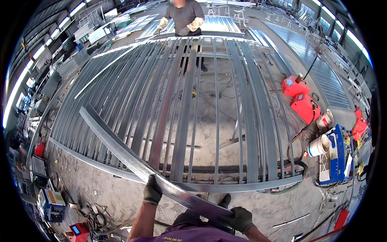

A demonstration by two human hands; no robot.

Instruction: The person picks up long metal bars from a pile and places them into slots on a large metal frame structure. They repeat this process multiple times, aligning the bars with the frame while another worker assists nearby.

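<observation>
Both hands in dark gloves hold 1 long flat steel bar (133, 159) that runs diagonally from upper left down to lower right, above the near edge of a big grille (193, 109) of parallel steel bars. Left hand (152, 190) wraps the bar about mid-length, fingers closed around it. Right hand (240, 219) grips the near end of the bar, fingers curled shut on it, close to the person's body. The bar's far end sits over the left part of the grille; whether it touches the bars there cannot be told. The grille lies flat, raised above the concrete floor (113, 193). At the far side a second person (183, 18) in gloves stands bent toward the grille's far edge. Right of the grille: 2 red welders (300, 97), 2 cylindrical cans (322, 133), a blue box (336, 155). Lower left: a blue machine (51, 203) and tangled cables (96, 215) on the floor.
</observation>
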